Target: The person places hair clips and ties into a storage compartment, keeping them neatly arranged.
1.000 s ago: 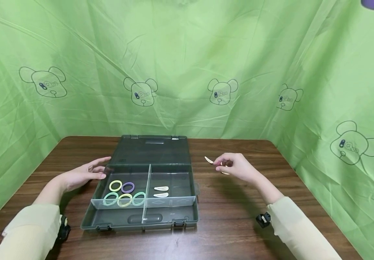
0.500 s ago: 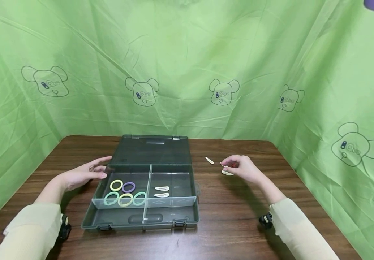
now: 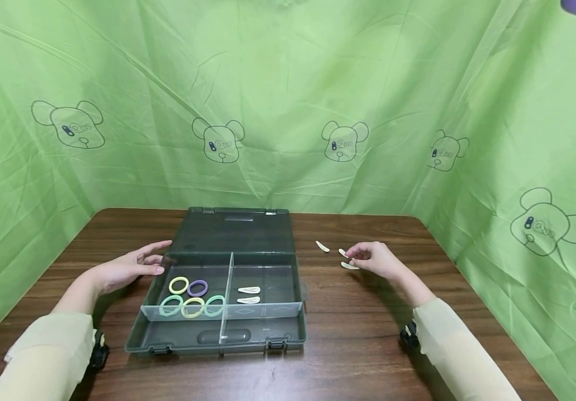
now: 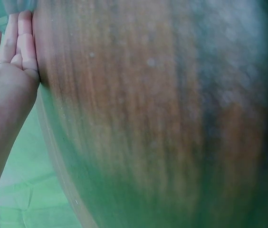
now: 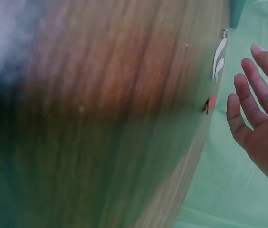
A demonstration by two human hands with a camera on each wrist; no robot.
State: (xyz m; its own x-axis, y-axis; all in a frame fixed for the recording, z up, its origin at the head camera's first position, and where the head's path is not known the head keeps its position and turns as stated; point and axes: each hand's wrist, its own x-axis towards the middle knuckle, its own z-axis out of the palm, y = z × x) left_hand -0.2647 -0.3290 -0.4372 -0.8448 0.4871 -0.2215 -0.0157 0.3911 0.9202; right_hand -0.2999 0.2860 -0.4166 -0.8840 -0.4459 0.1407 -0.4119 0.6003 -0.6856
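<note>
My left hand (image 3: 122,270) rests its fingers against the left side of a dark translucent compartment box (image 3: 262,333) with its lid laid back. In the left wrist view the left fingers (image 4: 25,45) are extended. My right hand (image 3: 375,260) is beside white snap hair clips on the table, its fingertips right at the middle clip (image 3: 343,253). Another clip (image 3: 349,266) lies just below those fingertips, and a third clip (image 3: 322,247) is farther left. From the right wrist, the right fingers (image 5: 253,107) look loosely bent, and a small red object (image 5: 210,104) lies nearby.
In the box's left compartment are several hair ties, including a purple hair tie (image 3: 197,288). Two white clips, one of them a lower clip (image 3: 249,300), lie in the right compartment. A green curtain (image 3: 282,111) surrounds the wooden table (image 3: 338,356).
My right hand has shifted slightly right from near the leftmost clip, leaving that clip and the middle one in fuller view. My left hand stays at the box.
</note>
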